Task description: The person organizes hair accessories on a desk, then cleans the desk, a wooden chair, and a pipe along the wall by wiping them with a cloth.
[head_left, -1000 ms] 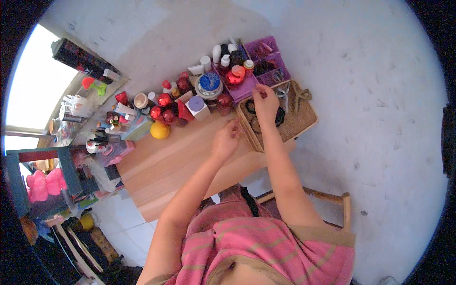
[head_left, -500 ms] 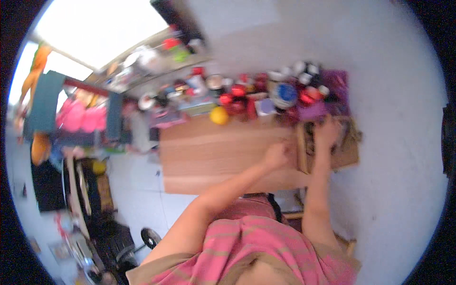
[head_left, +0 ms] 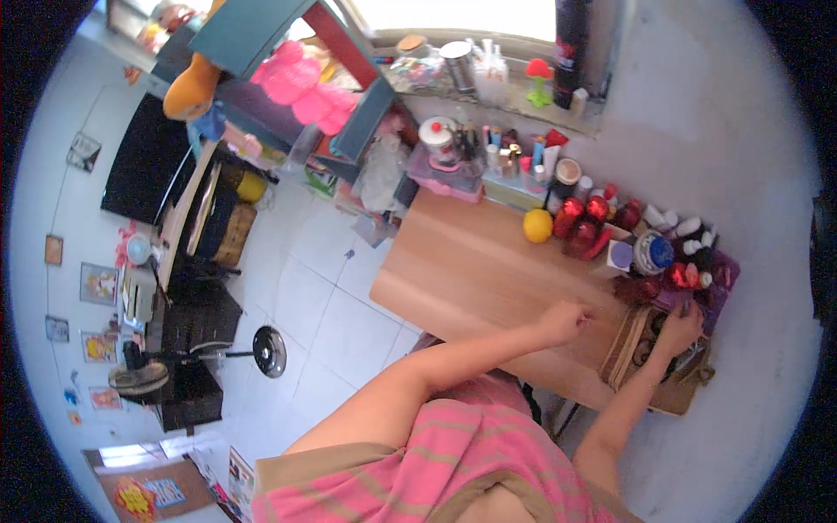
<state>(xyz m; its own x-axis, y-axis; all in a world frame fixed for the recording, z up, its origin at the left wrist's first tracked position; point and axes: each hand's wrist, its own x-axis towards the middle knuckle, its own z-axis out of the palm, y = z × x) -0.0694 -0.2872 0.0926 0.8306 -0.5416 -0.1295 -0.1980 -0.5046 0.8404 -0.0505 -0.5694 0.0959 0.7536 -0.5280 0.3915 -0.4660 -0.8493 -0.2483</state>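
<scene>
My left hand (head_left: 565, 323) hovers over the wooden tabletop (head_left: 471, 261) with its fingers curled together; whether anything small sits in them is hidden. On the right, my right hand (head_left: 679, 330) reaches over the far part of a tan woven box (head_left: 621, 349). Its fingers are drawn together next to a purple tray (head_left: 722, 283), and what they pinch, if anything, is too small to make out. Inside the box, dark round items (head_left: 647, 336) show beside my wrist.
Along the back stand a yellow ball (head_left: 538, 226), shiny red ornaments (head_left: 579, 228), a blue-lidded jar (head_left: 653, 253) and several cosmetic bottles. A pink container (head_left: 446, 177) sits at the far left corner. A wall (head_left: 758, 366) borders the right side; a pedestal fan (head_left: 139, 376) stands left.
The view has swung leftward, so the table appears tilted and more of the room shows. My hands keep much the same places, left over the tabletop, right at the box.
</scene>
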